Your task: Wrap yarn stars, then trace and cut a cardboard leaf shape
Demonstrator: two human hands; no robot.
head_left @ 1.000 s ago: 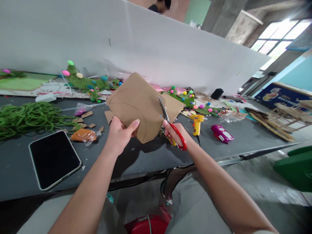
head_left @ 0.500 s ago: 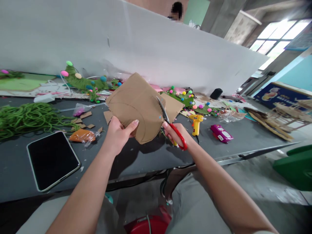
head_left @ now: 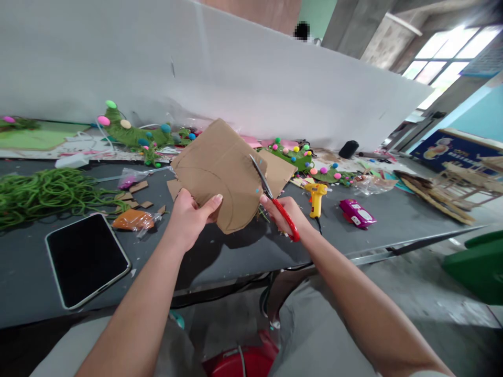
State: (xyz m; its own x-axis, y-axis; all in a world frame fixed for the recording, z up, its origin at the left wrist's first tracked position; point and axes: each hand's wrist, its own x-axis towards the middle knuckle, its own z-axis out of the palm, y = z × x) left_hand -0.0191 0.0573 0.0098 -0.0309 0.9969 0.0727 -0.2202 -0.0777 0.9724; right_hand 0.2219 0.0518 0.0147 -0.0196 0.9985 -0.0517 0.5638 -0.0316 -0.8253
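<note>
A brown piece of cardboard (head_left: pixel 214 157) with a curved line drawn on it is held up over the table. My left hand (head_left: pixel 196 212) grips its lower left edge, thumb on the face and fingers behind. My right hand (head_left: pixel 283 213) is closed around the red-handled scissors (head_left: pixel 281 212), whose blades lie at the cardboard's right edge. One blade shows across the cardboard's face; the other is hidden behind it. Another piece of cardboard (head_left: pixel 280 170) shows behind the held one.
On the dark table (head_left: pixel 204 267) are green yarn (head_left: pixel 51 193), a tablet (head_left: pixel 88 262), an orange packet (head_left: pixel 133 220), a yellow glue gun (head_left: pixel 315 198) and a purple packet (head_left: pixel 357 213). Green pieces with colourful pompoms (head_left: pixel 135 131) lie along the white partition (head_left: pixel 118 63). Behind it, a person's head (head_left: pixel 302 31) shows.
The scissors' handles have drawn closer together as my right hand squeezes. The cardboard and my left hand stay nearly in place. The person behind the partition has shifted right and lower.
</note>
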